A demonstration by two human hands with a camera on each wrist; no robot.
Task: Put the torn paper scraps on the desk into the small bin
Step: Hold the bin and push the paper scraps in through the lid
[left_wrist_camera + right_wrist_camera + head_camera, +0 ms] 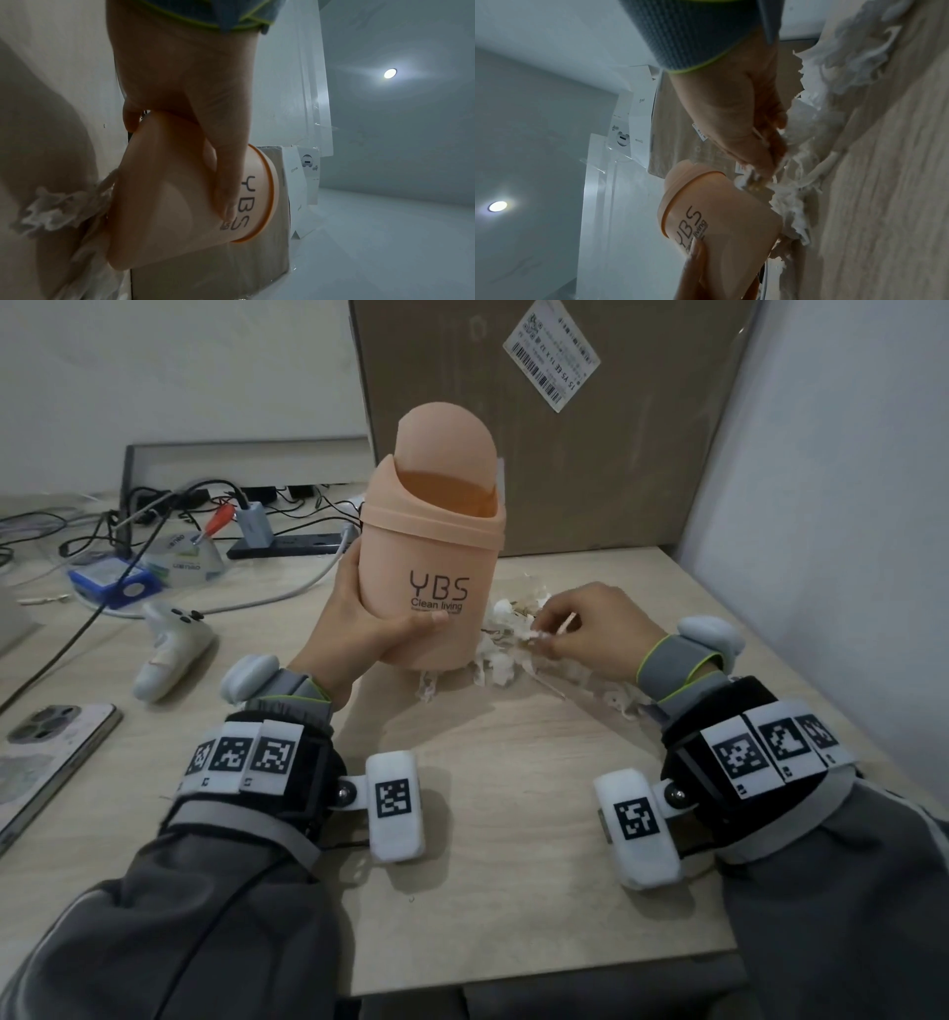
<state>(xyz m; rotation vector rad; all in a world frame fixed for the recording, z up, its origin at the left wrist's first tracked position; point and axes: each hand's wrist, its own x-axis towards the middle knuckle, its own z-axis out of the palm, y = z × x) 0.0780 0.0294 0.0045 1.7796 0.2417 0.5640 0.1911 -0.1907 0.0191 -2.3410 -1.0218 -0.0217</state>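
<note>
A small peach bin point(436, 546) with a swing lid and "YBS Clean living" printed on it stands mid-desk, tilted slightly. My left hand point(359, 624) grips its lower body, thumb across the front; the left wrist view shows the same left hand point(205, 142) wrapped round the bin point(180, 203). White torn paper scraps point(506, 644) lie in a pile just right of the bin's base. My right hand point(570, 629) reaches into that pile and pinches scraps between its fingertips; in the right wrist view, the right hand point(752, 154) holds a tuft of scraps point(749, 180) close to the bin point(718, 219).
A large cardboard box point(554, 428) stands behind the bin. Cables, a power strip point(287, 546) and a blue device point(115, 588) crowd the left rear. A white controller point(172, 649) and a phone point(46, 762) lie on the left. A white wall point(821, 531) borders the right.
</note>
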